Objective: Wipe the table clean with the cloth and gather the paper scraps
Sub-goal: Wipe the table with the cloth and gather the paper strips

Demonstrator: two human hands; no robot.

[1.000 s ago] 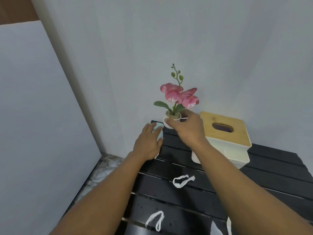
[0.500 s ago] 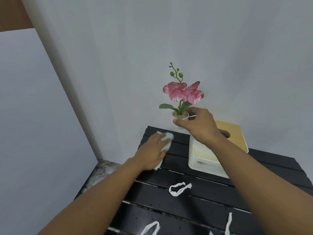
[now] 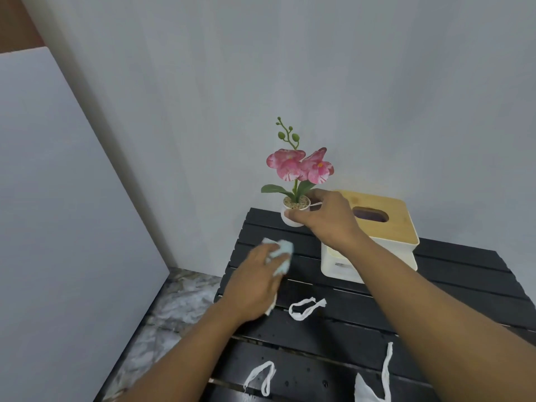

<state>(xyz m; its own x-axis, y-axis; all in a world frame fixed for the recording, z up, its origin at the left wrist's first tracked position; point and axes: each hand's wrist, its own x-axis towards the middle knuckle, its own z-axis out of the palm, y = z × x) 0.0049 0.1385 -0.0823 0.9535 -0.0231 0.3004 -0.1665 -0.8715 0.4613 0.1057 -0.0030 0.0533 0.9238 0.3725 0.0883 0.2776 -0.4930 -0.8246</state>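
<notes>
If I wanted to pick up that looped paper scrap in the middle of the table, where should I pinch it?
Pinch the looped paper scrap from above at its twisted right end, where the strands bunch into one thicker tail. The rest is a thin open loop lying flat on the black slatted table, probably harder to catch.

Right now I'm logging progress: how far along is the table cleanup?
Early stage. Nothing looks finished. In hand: the left hand presses the cloth on the table while the right hand holds the flower pot. Left: three paper scraps ungathered, most slats unwiped.
</notes>
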